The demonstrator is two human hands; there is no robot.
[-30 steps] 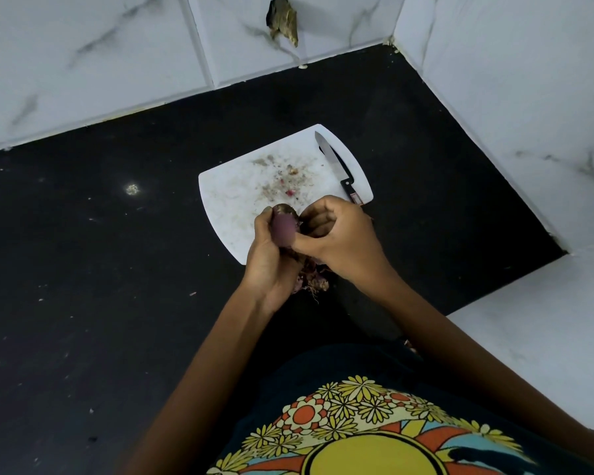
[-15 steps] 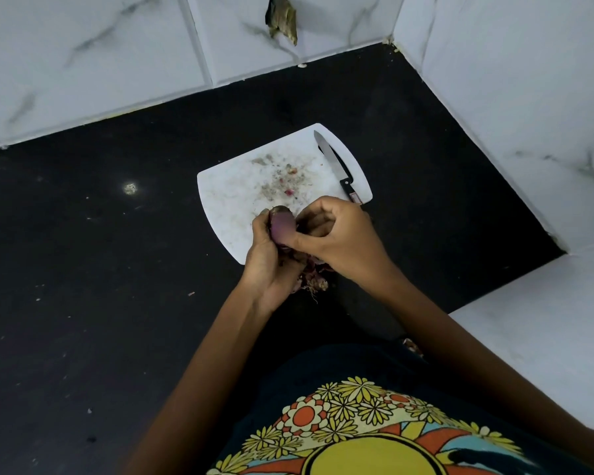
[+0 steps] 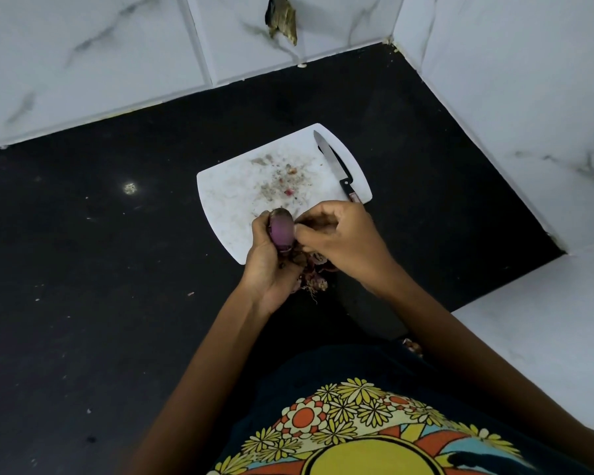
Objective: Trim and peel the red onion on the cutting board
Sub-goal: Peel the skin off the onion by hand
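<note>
My left hand [image 3: 268, 265] grips a red onion [image 3: 282, 229] above the near edge of the white cutting board [image 3: 240, 197]; its smooth purple flesh faces up. My right hand [image 3: 340, 241] pinches the onion's skin at its right side, thumb against the bulb. A pile of dry peels and root scraps [image 3: 314, 281] lies under my hands on the black counter. The knife [image 3: 335, 166] with a black handle lies on the board's right edge, blade pointing away from me.
Small onion crumbs [image 3: 283, 181] dot the board's middle. The black counter [image 3: 100, 269] stretches left and ends at marble-tiled walls [image 3: 83, 46] behind and to the right. A white ledge [image 3: 546, 337] sits at the near right.
My right thumb has slid along the onion's side, baring more purple flesh. The onion has turned slightly in my left hand. Knife and board have not moved.
</note>
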